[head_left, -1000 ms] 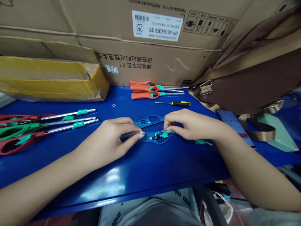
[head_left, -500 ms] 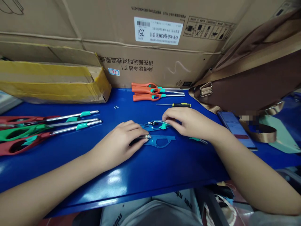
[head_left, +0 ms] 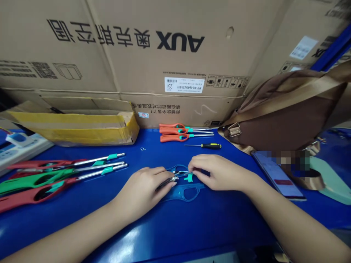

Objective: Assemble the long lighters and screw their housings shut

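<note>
My left hand point(head_left: 145, 187) is closed around a dark, narrow lighter part with a metal tip point(head_left: 172, 179); most of that part is hidden in the fingers. My right hand point(head_left: 218, 171) pinches the end of a thin pale wire point(head_left: 183, 172). Beside its fingertips is a small teal plastic trigger piece point(head_left: 189, 178). Below the fingers lies a translucent blue lighter shell half point(head_left: 192, 199), with an oval finger loop. A second blue shell half point(head_left: 178, 168) lies just behind it, partly covered by the hands and small parts.
Orange lighters point(head_left: 172, 137) and a screwdriver point(head_left: 211, 145) lie at the back. Several red and green lighters point(head_left: 41, 179) sit at left, before a yellow-taped carton point(head_left: 82, 131). A phone point(head_left: 275, 175) and brown bag point(head_left: 285, 106) occupy the right. Large cardboard point(head_left: 131, 73) stands behind.
The view has tilted upward, so the table and hands appear lower. My left hand still holds the dark lighter part, and its tip now sits closer to my right hand's fingers.
</note>
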The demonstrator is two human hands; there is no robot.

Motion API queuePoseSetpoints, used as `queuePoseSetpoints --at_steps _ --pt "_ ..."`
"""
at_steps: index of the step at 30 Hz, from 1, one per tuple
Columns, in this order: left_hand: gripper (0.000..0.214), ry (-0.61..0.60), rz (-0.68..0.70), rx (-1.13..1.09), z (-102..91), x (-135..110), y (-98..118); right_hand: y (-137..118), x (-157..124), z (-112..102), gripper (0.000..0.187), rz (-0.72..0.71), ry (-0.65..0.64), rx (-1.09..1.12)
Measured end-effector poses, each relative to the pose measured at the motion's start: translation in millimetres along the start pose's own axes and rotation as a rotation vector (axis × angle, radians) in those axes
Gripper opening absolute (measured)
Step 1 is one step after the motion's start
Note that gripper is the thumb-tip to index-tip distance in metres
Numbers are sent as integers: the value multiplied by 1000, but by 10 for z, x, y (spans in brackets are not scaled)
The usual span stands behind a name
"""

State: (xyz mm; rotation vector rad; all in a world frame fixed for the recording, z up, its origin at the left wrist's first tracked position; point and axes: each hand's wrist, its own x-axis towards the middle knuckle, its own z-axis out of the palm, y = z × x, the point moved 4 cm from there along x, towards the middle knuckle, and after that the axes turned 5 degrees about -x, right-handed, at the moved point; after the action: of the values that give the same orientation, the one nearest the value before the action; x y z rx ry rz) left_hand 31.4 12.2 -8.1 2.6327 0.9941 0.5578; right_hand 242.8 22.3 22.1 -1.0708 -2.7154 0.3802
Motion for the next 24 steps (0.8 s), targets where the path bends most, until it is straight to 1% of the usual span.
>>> queuePoseSetpoints --at_steps 3,5,9,12,14,16,18,20,24 --pt "24 9 -30 -15 -16 -9 -3 -20 10 64 14 -1 -50 -32" --pt "28 17 -54 -33 -37 -14 -9 -31 25 113 18 -18 -66 -37" --pt "31 34 -89 -8 -103 -9 -27 -44 52 170 22 -52 -27 -7" --pt "25 -13 -78 32 -119 3 -27 -52 51 175 20 -70 4 28" --pt "24 -53 -58 44 -119 7 -23 -57 45 171 22 -76 0 62" --pt "27 -83 -38 46 -128 6 -24 -54 38 168 27 -68 -22 86" --pt "29 -83 -25 59 -159 6 -37 -43 32 169 35 -46 -55 100" --pt "28 -77 -22 88 -196 11 -65 -22 28 165 39 -12 -68 103" --pt "31 -128 0 121 -204 34 -136 16 26 145 34 15 -37 70"
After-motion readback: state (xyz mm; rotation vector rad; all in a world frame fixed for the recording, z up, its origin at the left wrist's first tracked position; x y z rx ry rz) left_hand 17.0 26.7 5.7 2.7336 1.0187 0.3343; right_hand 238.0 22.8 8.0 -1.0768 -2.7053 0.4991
